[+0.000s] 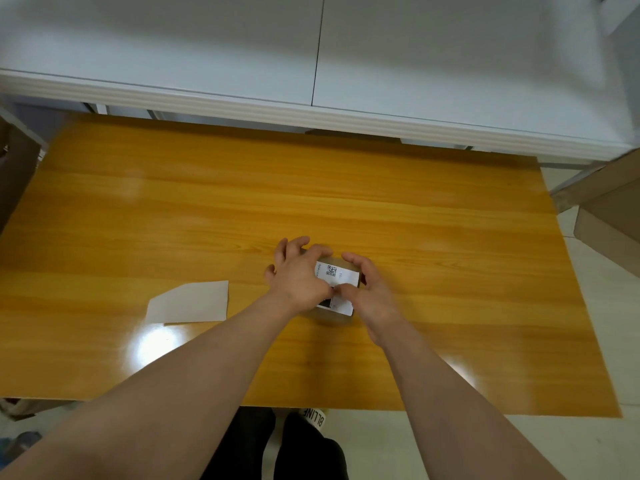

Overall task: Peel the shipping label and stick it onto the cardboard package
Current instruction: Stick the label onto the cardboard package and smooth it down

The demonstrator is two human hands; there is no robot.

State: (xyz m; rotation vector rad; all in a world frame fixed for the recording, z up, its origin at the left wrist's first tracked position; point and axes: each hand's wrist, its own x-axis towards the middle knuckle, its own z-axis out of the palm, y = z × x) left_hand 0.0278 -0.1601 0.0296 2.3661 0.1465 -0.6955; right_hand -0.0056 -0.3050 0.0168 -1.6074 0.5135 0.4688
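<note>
Brown cardboard, gripped from two sides: holds small brown cardboard package [332,318] between left hand [298,271] and right hand [372,289], fingers of both curled over its far edge, presumably to stop sliding on glossy orange wooden table [415,220]. Presses white QR-coded shipping label [337,276] onto top face with both thumbs, probably seating adhesive. Leaves pale blank backing sheet [190,303] well left of left hand. Hides label's near-left corner and most package sides; print unreadable.
</note>
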